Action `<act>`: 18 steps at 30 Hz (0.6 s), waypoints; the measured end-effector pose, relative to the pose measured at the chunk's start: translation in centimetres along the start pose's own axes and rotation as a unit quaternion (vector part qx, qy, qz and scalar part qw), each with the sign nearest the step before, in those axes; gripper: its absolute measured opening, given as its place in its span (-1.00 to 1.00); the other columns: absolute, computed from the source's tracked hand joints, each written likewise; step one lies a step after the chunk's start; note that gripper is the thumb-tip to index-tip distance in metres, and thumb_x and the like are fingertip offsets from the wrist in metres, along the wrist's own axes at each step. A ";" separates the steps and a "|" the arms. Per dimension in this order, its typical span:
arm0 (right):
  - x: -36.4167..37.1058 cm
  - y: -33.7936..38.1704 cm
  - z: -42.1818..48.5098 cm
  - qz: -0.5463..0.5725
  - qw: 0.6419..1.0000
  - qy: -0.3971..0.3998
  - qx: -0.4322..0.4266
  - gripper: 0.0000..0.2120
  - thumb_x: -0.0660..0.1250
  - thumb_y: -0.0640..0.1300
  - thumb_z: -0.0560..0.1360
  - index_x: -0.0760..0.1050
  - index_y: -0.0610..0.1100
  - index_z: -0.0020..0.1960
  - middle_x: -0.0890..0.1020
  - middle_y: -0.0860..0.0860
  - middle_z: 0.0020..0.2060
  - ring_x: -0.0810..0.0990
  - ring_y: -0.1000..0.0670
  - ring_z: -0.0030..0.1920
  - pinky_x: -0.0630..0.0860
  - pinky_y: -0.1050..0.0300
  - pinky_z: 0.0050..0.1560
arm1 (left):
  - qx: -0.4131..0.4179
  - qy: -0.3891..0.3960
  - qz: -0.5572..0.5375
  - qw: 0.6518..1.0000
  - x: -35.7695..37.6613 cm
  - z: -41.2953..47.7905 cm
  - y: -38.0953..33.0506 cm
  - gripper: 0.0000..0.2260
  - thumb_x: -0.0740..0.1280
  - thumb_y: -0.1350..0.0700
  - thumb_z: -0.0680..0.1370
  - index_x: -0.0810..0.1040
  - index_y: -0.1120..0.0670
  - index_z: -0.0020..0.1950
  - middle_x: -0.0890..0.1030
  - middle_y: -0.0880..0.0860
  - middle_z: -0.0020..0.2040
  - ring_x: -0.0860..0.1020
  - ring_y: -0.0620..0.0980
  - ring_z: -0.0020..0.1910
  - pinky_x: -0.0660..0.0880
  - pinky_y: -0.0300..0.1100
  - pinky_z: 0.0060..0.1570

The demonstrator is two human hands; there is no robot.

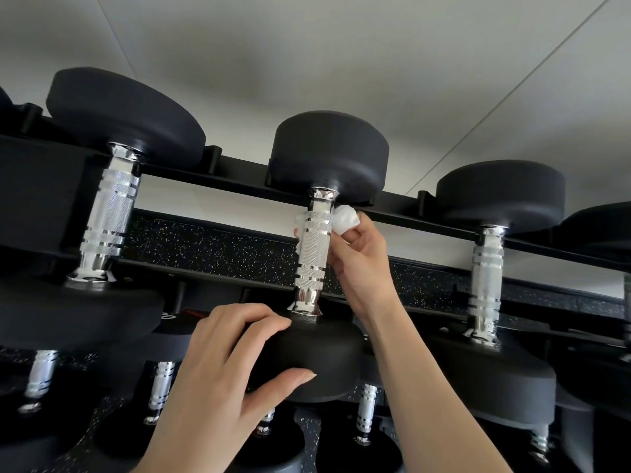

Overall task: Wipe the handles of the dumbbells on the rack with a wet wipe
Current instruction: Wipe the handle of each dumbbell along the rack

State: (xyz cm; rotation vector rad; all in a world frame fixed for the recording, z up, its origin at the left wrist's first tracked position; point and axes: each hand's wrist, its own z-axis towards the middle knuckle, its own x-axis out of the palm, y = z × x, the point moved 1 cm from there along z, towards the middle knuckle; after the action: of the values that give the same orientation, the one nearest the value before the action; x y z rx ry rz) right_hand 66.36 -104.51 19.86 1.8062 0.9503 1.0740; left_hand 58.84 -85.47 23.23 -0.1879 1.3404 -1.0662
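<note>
Wrapping handle [312,249], wipe [345,220] half-hidden | right hand [360,257] pinches it | left hand [222,367] grips dumbbell [321,356]

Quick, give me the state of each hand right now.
Left hand: grips the near head of the middle dumbbell.
Right hand: holds the wet wipe against that dumbbell's handle.
</note>
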 end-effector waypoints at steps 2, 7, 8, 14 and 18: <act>-0.1 -0.2 -0.3 -0.014 1.000 0.003 0.012 -0.81 0.27 -0.42 0.49 0.39 -0.36 0.10 0.59 -0.33 0.04 0.55 -0.38 0.09 0.50 -0.22 0.06 | 0.002 0.000 0.000 1.000 0.0 0.0 0.0 -0.62 0.19 -0.25 0.56 0.47 0.01 0.16 0.45 -0.10 0.10 0.45 -0.09 0.07 0.39 -0.10 0.03; -0.8 -0.8 -1.6 -0.060 0.996 0.039 0.043 -0.83 0.28 -0.44 0.47 0.42 -0.31 0.05 0.67 -0.13 -0.14 0.62 -0.21 -0.07 0.55 -0.08 -0.06 | 0.000 0.000 -0.004 1.000 -0.1 0.0 -0.2 -0.63 0.20 -0.24 0.56 0.47 0.02 0.16 0.45 -0.08 0.09 0.47 -0.06 0.06 0.40 -0.07 0.03; -1.0 -0.8 -1.8 -0.071 0.995 0.049 0.051 -0.83 0.28 -0.44 0.47 0.42 -0.30 0.05 0.67 -0.12 -0.14 0.63 -0.17 -0.08 0.57 -0.06 -0.07 | 0.000 0.001 -0.006 1.000 -0.1 0.1 -0.2 -0.63 0.21 -0.24 0.56 0.47 0.02 0.16 0.45 -0.09 0.09 0.47 -0.06 0.06 0.41 -0.07 0.04; -1.9 -0.4 -3.3 -0.154 0.982 0.090 0.062 -0.79 0.26 -0.49 0.46 0.46 -0.27 0.01 0.67 -0.10 -0.15 0.65 -0.02 -0.11 0.60 0.11 -0.07 | -0.007 0.004 -0.013 1.000 -0.2 0.0 -0.2 -0.64 0.24 -0.22 0.54 0.48 0.02 0.16 0.46 -0.09 0.10 0.47 -0.05 0.08 0.40 -0.08 0.09; -2.5 -0.6 -4.0 -0.148 0.983 0.091 0.057 -0.79 0.28 -0.49 0.45 0.37 -0.47 0.07 0.65 -0.16 -0.14 0.64 -0.02 -0.16 0.60 0.13 -0.10 | -0.009 0.008 -0.017 1.000 -0.3 0.0 -0.3 -0.64 0.24 -0.22 0.54 0.47 0.01 0.16 0.45 -0.10 0.10 0.47 -0.06 0.09 0.38 -0.12 0.11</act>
State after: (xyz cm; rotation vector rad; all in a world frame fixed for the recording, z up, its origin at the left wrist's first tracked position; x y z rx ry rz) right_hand 61.67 -105.49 19.82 1.6091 1.3675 1.0242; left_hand 58.78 -85.43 23.64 -0.2167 1.3652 -1.0861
